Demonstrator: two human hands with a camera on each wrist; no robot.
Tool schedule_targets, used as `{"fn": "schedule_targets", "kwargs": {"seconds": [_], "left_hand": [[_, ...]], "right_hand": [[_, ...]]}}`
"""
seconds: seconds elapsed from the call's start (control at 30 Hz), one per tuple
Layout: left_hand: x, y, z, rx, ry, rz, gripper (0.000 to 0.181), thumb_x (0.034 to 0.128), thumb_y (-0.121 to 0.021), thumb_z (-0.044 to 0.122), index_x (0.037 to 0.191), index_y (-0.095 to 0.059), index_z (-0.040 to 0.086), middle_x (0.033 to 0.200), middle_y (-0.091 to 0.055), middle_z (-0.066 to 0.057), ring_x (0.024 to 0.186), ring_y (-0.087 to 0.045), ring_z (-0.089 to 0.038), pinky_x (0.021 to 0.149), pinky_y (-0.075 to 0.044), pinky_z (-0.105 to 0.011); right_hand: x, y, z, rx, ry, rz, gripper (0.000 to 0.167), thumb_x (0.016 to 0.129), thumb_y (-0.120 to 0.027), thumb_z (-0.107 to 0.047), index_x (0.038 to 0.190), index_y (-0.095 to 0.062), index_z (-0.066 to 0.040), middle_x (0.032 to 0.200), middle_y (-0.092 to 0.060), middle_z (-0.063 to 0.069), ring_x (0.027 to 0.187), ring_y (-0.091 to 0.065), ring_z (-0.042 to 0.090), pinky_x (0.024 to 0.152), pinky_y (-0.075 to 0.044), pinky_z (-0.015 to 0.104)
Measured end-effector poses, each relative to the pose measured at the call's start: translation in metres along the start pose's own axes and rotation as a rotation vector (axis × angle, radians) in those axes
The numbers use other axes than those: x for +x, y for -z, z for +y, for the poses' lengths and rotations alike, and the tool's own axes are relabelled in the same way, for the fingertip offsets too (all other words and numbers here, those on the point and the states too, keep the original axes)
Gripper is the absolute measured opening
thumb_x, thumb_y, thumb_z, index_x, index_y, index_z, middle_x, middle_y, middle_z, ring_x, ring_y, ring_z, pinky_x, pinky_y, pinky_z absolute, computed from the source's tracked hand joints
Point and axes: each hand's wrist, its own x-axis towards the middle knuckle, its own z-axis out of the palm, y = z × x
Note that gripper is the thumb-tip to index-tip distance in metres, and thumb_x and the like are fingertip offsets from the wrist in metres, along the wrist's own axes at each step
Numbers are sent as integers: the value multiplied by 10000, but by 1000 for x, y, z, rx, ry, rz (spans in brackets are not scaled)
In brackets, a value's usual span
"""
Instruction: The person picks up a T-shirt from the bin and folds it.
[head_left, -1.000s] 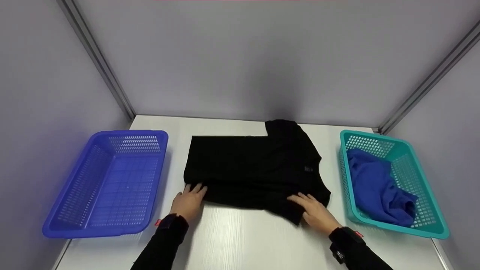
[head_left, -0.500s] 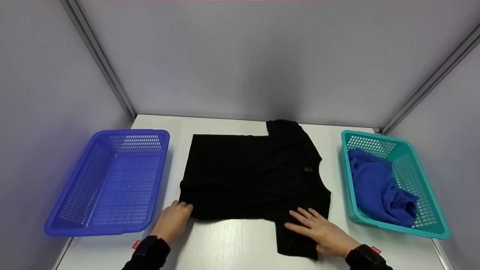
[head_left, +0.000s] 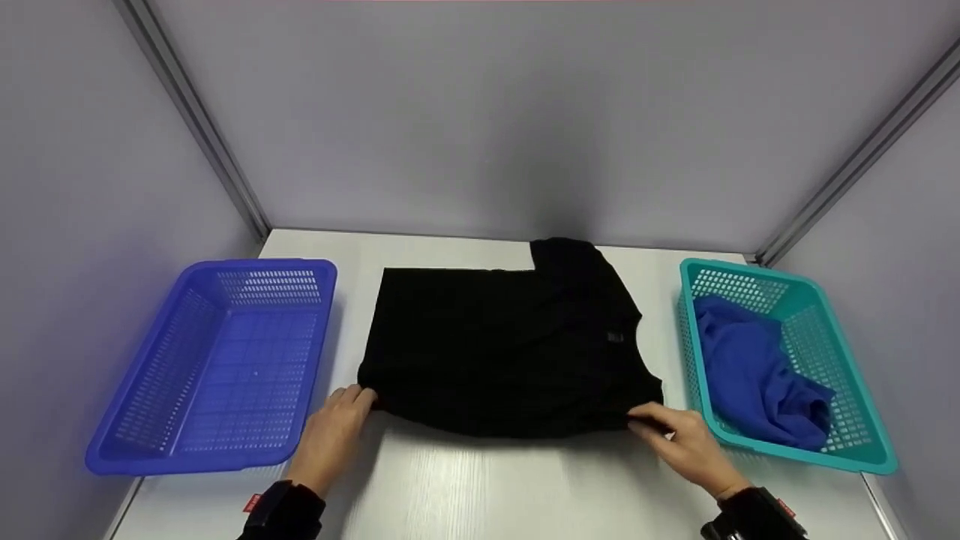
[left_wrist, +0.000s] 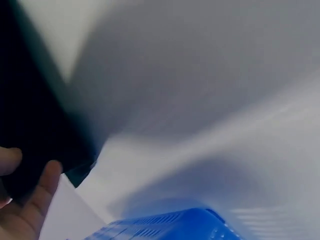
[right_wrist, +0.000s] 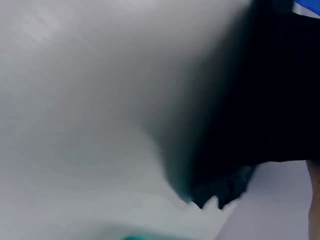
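Observation:
A black short-sleeved T-shirt (head_left: pixel 495 345) lies across the white table in the head view, hem to the left and neckline to the right. Its far sleeve (head_left: pixel 570 259) sticks out at the back; the near sleeve is out of sight there. My left hand (head_left: pixel 330 435) pinches the near hem corner, and in the left wrist view thumb and fingers (left_wrist: pixel 42 197) close on the dark cloth. At the near shoulder, beside the neckline, my right hand (head_left: pixel 690 450) pinches the fabric. The right wrist view shows cloth (right_wrist: pixel 270 100) hanging above the table, with most of that hand hidden.
To the left stands a blue perforated basket (head_left: pixel 330 300) with nothing visible in it. A teal basket (head_left: pixel 817 300) on the right holds a crumpled blue garment (head_left: pixel 750 375). Grey panels (head_left: pixel 480 112) enclose the table (head_left: pixel 465 487) at the back and sides.
The near side was spread flatter toward me, then its sleeve left the head view. My right hand went from lying on the cloth to pinching the shoulder, further right. The left hand shifted left.

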Motion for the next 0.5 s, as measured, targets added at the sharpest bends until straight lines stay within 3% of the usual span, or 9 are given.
{"fn": "schedule_targets", "kwargs": {"seconds": [0.1,0.2,0.33,0.4,0.5], "left_hand": [[0,11,0,-32,-16,44,460,663,-760,-222,1027,-659,40,974,-662,-92,909,-652,-289,758,-587,-408],[-2,22,1,-44,-30,39,351,715,-792,-152,969,-667,56,908,-654,-60,839,-650,-258,710,-574,-388],[-4,33,3,-33,-46,-64,219,793,-794,-63,868,-658,91,826,-645,-12,743,-642,-208,622,-551,-334],[-5,37,3,-30,-57,-120,218,787,-802,-52,835,-656,103,797,-642,6,712,-639,-190,599,-545,-312],[-5,38,3,-35,-63,-179,221,774,-805,-51,813,-664,114,779,-645,17,692,-643,-185,575,-538,-313]], "right_hand": [[8,20,-8,22,-55,13,313,831,-731,135,1018,-752,-115,897,-764,14,753,-679,24,644,-500,123],[11,39,-15,87,-94,-76,277,880,-688,116,1031,-756,-106,887,-752,-11,708,-641,13,619,-496,159],[12,56,-20,192,-196,-280,198,966,-650,0,1041,-759,-147,802,-678,-80,633,-539,12,571,-459,236],[12,60,-21,222,-266,-369,149,992,-646,-78,1029,-758,-170,761,-632,-92,626,-508,13,563,-440,254],[12,62,-19,197,-326,-431,105,1005,-646,-148,1024,-748,-166,755,-633,-73,627,-536,37,562,-448,258]]}}
